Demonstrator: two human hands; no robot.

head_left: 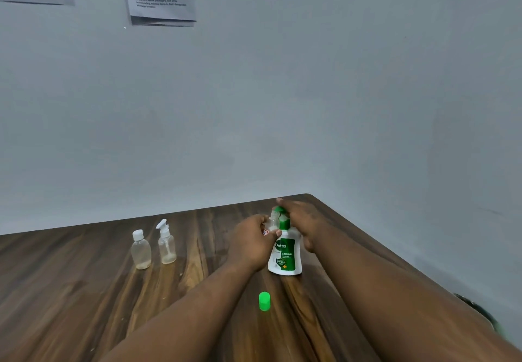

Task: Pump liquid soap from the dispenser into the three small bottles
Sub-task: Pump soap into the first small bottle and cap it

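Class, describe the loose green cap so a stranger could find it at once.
Look at the wooden table by the grey wall. Nearer the viewer than the Dettol dispenser, between the person's forearms, stands a bright green cap. It alone sits on no bottle; the screw-cap bottle and spray bottle at left have white tops.

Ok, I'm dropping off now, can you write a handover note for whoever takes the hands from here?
The left hand grips the open small bottle beside the dispenser nozzle. The right hand rests on the pump head. The green cap stands on the table, nearer the person. Done, it seems: the capped bottle and pump-top bottle, far left, each hold a little liquid. Left: fill the held one, cap it.
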